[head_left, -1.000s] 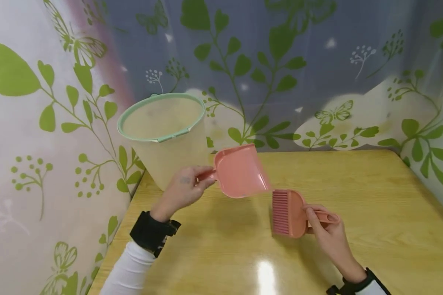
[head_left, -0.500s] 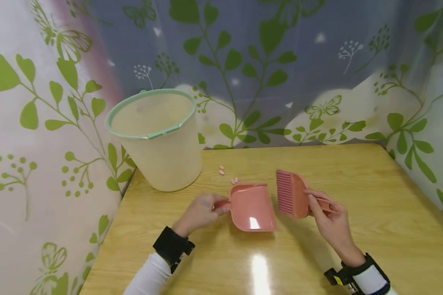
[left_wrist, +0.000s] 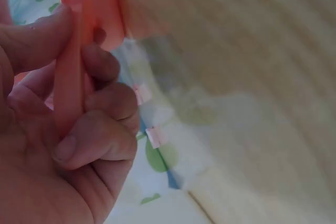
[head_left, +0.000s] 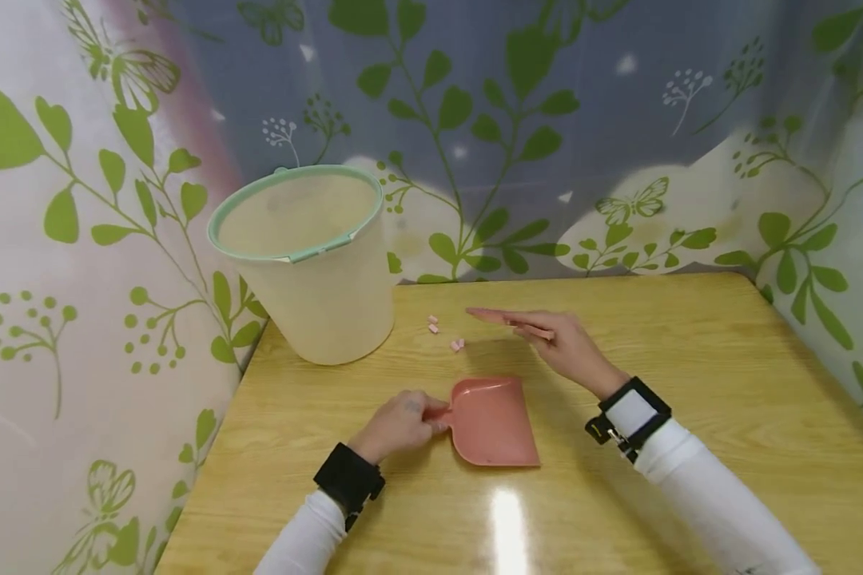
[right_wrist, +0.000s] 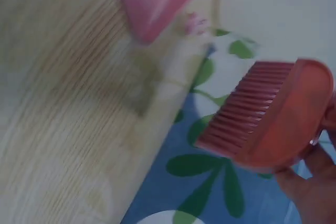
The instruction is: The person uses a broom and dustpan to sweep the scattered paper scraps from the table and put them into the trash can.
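Head view: the left hand pinches the handle of a pink plastic dustpan, whose broad pan extends right from the fingers at the yellow wood-grain table. Farther and to the right, the right hand grips a pink plastic hand brush, its head left of the fingers. Small pale-pink pieces lie left of the brush, near a translucent, mint-rimmed bucket.

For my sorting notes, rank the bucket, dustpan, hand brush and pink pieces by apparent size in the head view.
1. Bucket
2. Dustpan
3. Hand brush, nearly edge-on
4. Pink pieces, too alike to rank individually
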{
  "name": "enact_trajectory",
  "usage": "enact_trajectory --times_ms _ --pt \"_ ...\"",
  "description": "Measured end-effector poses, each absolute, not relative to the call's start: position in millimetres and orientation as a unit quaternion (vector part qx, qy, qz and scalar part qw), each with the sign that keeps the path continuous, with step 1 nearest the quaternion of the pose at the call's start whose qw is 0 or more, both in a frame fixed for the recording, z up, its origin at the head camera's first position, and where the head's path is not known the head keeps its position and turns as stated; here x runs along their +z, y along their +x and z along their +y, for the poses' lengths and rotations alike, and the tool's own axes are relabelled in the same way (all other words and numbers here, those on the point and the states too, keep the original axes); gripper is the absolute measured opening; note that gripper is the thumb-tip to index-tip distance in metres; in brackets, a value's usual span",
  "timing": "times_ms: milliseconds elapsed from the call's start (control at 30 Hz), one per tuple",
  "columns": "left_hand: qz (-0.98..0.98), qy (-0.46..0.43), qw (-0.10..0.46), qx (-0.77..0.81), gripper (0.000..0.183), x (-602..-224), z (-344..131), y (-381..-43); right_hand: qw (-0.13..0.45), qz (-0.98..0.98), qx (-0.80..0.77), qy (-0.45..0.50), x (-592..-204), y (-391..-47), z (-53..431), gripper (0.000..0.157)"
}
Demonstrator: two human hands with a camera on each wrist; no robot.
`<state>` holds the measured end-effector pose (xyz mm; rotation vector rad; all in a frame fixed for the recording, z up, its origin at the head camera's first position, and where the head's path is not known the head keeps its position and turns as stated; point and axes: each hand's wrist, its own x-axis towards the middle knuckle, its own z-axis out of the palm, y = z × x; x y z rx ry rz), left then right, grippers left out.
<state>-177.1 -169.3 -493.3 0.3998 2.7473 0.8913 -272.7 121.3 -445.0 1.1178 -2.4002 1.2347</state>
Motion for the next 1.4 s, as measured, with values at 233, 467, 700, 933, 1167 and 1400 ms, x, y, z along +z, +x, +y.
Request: enact_trajectory --times_ms 233,467,700,933,1167,1400 --pt "0.941 0.111 0.123 0.296 0.034 -488.0 -166.4 -177.8 -0.002 -0.809 0.361 0.464 -461.8 -318.3 96.2 0.032" --pt "0.943 0.099 0.124 0.292 0.034 -485.9 -163.2 -176.5 -0.055 -0.821 0.33 0.463 -451.8 -319.7 113.7 0.029" --pt "0.942 0.092 0.129 0.295 0.033 -486.5 -159.8 -177.7 -0.044 -0.852 0.31 0.419 -431.1 -316.4 155.6 0.024" --pt "0.945 0.082 0.129 0.289 0.035 -487.9 -162.4 -177.8 -0.064 -0.795 0.358 0.486 -439.2 -314.5 145.5 0.029" --pt "0.944 0.083 0.128 0.291 0.036 -486.4 -159.4 -179.2 -0.099 -0.838 0.304 0.443 -430.6 -307.9 177.3 0.021" --pt "0.946 0.081 0.127 0.287 0.035 -487.7 -159.1 -178.4 -0.075 -0.844 0.306 0.435 -421.1 -300.8 200.0 0.019"
